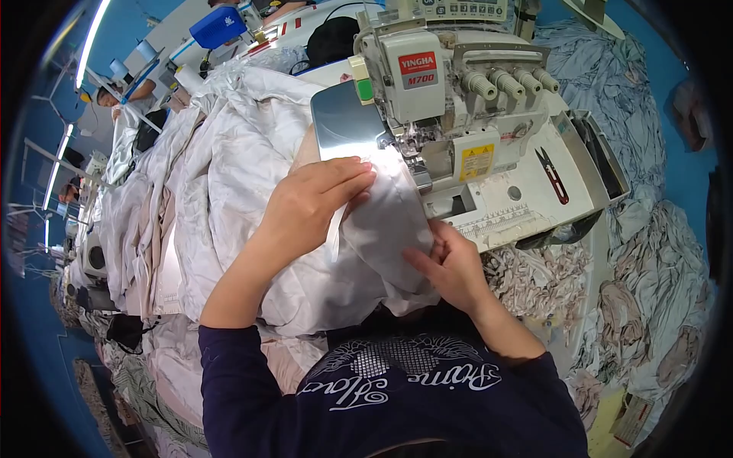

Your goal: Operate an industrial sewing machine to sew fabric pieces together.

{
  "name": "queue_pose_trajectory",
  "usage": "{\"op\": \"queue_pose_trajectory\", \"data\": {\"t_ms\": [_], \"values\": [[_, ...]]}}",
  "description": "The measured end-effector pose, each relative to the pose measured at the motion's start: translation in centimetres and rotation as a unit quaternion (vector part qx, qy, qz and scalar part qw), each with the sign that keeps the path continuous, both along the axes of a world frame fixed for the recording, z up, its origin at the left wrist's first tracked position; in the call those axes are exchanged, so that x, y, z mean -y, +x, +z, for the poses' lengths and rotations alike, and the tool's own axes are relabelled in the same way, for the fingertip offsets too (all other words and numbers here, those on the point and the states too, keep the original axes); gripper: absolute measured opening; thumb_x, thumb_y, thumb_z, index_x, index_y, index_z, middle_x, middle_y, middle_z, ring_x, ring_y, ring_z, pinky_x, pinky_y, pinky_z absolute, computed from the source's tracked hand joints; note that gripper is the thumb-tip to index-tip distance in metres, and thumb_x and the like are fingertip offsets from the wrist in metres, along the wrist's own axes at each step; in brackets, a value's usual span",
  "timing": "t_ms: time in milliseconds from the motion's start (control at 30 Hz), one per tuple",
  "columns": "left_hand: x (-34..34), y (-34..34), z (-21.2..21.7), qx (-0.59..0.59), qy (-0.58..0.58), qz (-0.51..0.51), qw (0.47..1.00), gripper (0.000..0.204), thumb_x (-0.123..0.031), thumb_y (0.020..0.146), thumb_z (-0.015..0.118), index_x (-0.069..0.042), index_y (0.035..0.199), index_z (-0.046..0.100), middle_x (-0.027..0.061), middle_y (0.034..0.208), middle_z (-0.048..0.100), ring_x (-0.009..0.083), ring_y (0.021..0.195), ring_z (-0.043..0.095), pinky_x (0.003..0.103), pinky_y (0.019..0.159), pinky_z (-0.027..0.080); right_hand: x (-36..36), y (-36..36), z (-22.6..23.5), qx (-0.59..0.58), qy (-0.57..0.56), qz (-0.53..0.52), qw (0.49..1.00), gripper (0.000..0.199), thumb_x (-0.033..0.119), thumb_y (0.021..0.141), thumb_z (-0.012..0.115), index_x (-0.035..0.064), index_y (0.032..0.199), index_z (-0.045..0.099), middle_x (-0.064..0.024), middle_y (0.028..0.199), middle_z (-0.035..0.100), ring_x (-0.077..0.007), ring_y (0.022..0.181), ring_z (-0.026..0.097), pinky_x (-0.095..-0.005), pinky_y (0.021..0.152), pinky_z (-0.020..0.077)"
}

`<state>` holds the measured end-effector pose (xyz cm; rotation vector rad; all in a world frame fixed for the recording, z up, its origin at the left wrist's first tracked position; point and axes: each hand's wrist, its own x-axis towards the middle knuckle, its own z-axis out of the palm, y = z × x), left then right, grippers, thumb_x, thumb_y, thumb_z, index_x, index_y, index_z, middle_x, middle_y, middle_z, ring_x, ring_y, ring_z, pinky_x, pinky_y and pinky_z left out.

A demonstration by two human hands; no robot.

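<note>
White, silky fabric (382, 229) lies under both hands at the front of an overlock sewing machine (416, 84). With fingers pressed together, my left hand (317, 198) grips the cloth just before the lit needle area and the shiny metal plate (343, 118). My right hand (456, 267) pinches the fabric's right edge between thumb and fingers, close to the machine bed's front corner. Between the hands the cloth is spread fairly smooth, and its lower part hangs in folds toward my lap. The fabric's edge at the presser foot is too small to make out.
Thread snips (553, 177) with red handles lie on the machine bed. A large heap of white cloth (237, 145) fills the left side. Fabric scraps (542, 278) are piled below the bed, and grey-blue garments (603, 91) at right. Other people work at the far left.
</note>
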<state>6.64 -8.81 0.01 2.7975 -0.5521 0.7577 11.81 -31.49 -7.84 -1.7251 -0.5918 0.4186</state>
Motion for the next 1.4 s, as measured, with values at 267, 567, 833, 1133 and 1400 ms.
{"op": "queue_pose_trajectory", "data": {"t_ms": [267, 567, 833, 1133, 1400], "values": [[1.5, 0.2, 0.5, -0.033, -0.020, -0.058, 0.998, 0.026, -0.006, 0.072, 0.063, -0.004, 0.098, 0.066, 0.0075, 0.104, 0.064, 0.0252, 0.097, 0.062, 0.033, 0.078, 0.051, 1.4, -0.1, 0.2, -0.238, 0.006, 0.113, 0.965, 0.015, 0.008, 0.085, 0.063, -0.0033, 0.094, 0.060, -0.0028, 0.063, 0.059, -0.0082, 0.046, 0.053, -0.0200, 0.042, 0.0420], [1.5, 1.9, 0.0, -0.045, -0.029, -0.043, 0.998, 0.026, -0.004, 0.073, 0.058, -0.004, 0.097, 0.066, 0.0076, 0.106, 0.063, 0.0253, 0.100, 0.061, 0.035, 0.082, 0.050, 0.4, 0.9, -0.4, -0.259, 0.134, 0.054, 0.955, 0.015, 0.012, 0.089, 0.058, -0.0023, 0.093, 0.060, -0.0028, 0.065, 0.060, -0.0081, 0.050, 0.055, -0.0201, 0.047, 0.0447], [1.5, 2.4, 0.3, -0.047, -0.035, -0.031, 0.998, 0.025, -0.004, 0.074, 0.058, -0.003, 0.098, 0.065, 0.0085, 0.106, 0.063, 0.0261, 0.100, 0.060, 0.034, 0.083, 0.049, 0.2, 1.9, -0.9, -0.259, 0.149, 0.051, 0.953, 0.015, 0.014, 0.087, 0.062, -0.0007, 0.085, 0.060, -0.0021, 0.063, 0.059, -0.0082, 0.049, 0.055, -0.0205, 0.048, 0.0453], [-1.9, 5.4, 0.4, 0.014, 0.039, 0.045, 0.998, 0.020, -0.009, 0.080, 0.059, -0.004, 0.098, 0.065, 0.0113, 0.097, 0.065, 0.0274, 0.094, 0.061, 0.035, 0.075, 0.050, -1.2, 3.5, 1.6, -0.254, 0.176, 0.051, 0.950, 0.017, 0.016, 0.084, 0.065, 0.0017, 0.079, 0.058, -0.0012, 0.062, 0.057, -0.0074, 0.046, 0.053, -0.0206, 0.044, 0.0428], [-5.7, 8.4, 0.5, -0.021, 0.110, 0.115, 0.987, 0.028, -0.004, 0.076, 0.051, -0.006, 0.099, 0.066, 0.0100, 0.099, 0.065, 0.0267, 0.094, 0.060, 0.035, 0.078, 0.049, -1.9, 4.2, 1.7, -0.262, 0.186, 0.054, 0.946, 0.015, 0.015, 0.084, 0.066, 0.0004, 0.084, 0.060, -0.0009, 0.064, 0.057, -0.0060, 0.045, 0.050, -0.0197, 0.043, 0.0407]]}}
